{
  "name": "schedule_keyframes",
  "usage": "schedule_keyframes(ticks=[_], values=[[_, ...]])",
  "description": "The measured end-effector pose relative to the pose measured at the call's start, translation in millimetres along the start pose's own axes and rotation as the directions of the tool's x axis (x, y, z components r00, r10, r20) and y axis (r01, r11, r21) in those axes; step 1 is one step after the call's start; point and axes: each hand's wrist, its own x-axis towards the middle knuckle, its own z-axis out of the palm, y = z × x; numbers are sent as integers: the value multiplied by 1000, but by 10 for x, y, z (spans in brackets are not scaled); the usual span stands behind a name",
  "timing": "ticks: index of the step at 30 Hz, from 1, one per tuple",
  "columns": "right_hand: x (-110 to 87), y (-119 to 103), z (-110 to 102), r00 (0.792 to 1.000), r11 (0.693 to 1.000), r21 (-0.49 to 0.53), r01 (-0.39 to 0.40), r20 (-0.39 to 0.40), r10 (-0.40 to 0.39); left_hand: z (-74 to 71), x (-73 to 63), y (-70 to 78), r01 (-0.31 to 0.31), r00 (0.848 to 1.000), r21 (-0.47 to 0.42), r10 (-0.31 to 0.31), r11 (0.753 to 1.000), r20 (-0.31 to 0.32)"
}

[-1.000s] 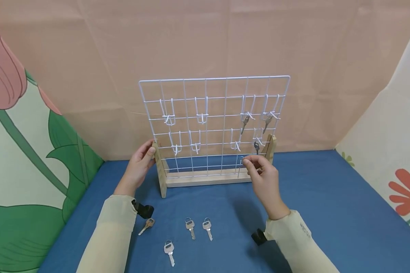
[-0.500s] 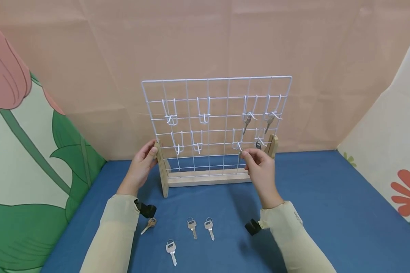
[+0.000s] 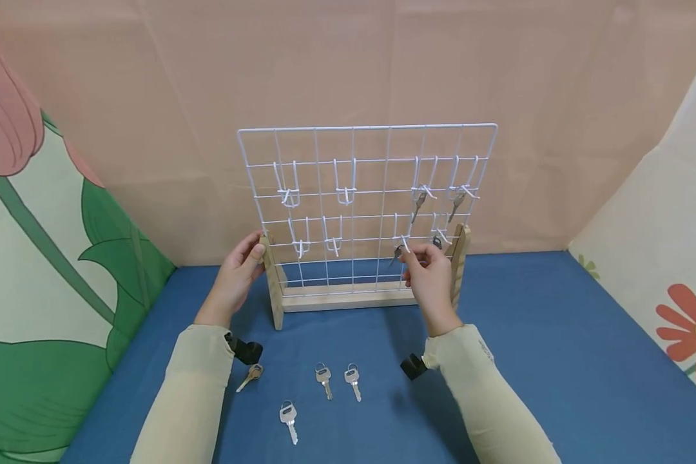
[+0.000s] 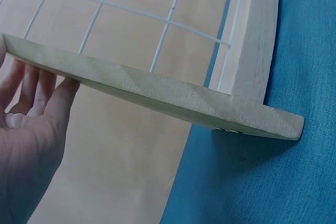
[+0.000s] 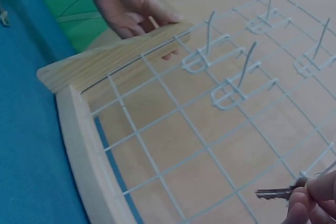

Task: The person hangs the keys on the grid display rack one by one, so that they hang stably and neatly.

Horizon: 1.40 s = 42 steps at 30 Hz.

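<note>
A white wire grid rack point(image 3: 367, 127) with several hooks stands on a wooden base point(image 3: 348, 301). My left hand point(image 3: 236, 277) grips the upper end of the rack's left wooden side post point(image 4: 157, 93), thumb in front and fingers behind. Between the thumb and fingers of my right hand point(image 3: 429, 280) a key point(image 5: 275, 193) is pinched, right at the lower hook point(image 3: 402, 241) second from the right. Its blade points left in the head view; the fingers partly hide its head. Three keys hang at the right: two on upper hooks, such as this key point(image 3: 420, 205), and a dark one point(image 3: 437, 242) below.
Several loose keys lie on the blue cloth in front: a brownish key point(image 3: 251, 376) by the left wrist, two silver keys side by side, including this key point(image 3: 352, 380), and a silver key point(image 3: 289, 422) nearer. A beige backdrop point(image 3: 325, 64) stands behind the rack.
My right hand has moved up and left with the key, from below the grid's right part to the lower hook second from the right. My left hand stays on the post.
</note>
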Motion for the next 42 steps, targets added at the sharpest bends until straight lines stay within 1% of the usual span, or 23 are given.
schedule_keyframes(ticks=[3,7,9,10,11,12,13,14,16,17,18,19,20,21,22,23,24,26,29,34,38,42], values=[[-25,48,1,1000,1000,-3,-3,19,3,-10,22,20,3,1000,10,-3,1000,-1],[-135,149,-64,997,997,-65,-40,58,44,24,64,18,14,1000,8,-14,1000,16],[-194,201,-92,990,992,-118,-49,127,64,44,93,17,10,1000,5,-10,1000,20],[-217,233,-99,981,987,-152,-45,182,72,55,108,20,5,1000,5,-5,1000,20],[-241,262,-101,964,980,-197,-34,252,84,62,121,21,1,1000,3,-1,1000,17],[-269,294,-102,939,970,-244,-10,332,93,68,133,24,-5,1000,-3,5,1000,15],[-300,323,-95,904,958,-284,23,415,102,73,140,28,-11,1000,-8,11,1000,14],[-333,350,-81,862,946,-320,54,493,117,77,143,31,-13,1000,-11,13,1000,13],[-412,409,-37,766,921,-366,132,628,140,74,139,31,-18,1000,-20,19,1000,16],[-461,432,-10,719,913,-374,163,679,150,68,129,29,-13,1000,-19,14,1000,16],[-512,454,20,677,908,-373,189,720,154,61,116,26,-8,1000,-18,8,1000,16],[-560,471,54,643,903,-373,214,749,157,52,102,20,-1,1000,-12,1,1000,17],[-607,491,88,617,897,-374,236,771,159,41,88,12,8,1000,-6,-8,1000,17],[-654,506,116,598,891,-374,256,786,159,31,73,4,16,1000,0,-16,1000,16],[-697,517,141,585,885,-377,273,796,158,21,59,-4,24,1000,2,-24,1000,14],[-734,524,163,577,878,-379,292,802,154,13,46,-12,30,999,7,-31,1000,13],[-764,527,182,575,870,-383,311,805,149,5,38,-20,31,999,3,-31,1000,15],[-808,532,211,580,857,-394,333,802,143,-7,25,-31,31,999,-2,-31,1000,16],[-838,519,234,582,849,-394,351,803,132,-17,17,-37,25,1000,-12,-25,1000,17],[-851,498,246,592,850,-394,350,796,126,-27,16,-35,34,999,-17,-34,999,10],[-830,488,247,599,850,-385,359,793,106,-36,24,-21,35,999,-16,-35,999,4],[-775,474,229,599,843,-380,381,796,88,-41,48,-3,18,1000,-22,-18,1000,6]])
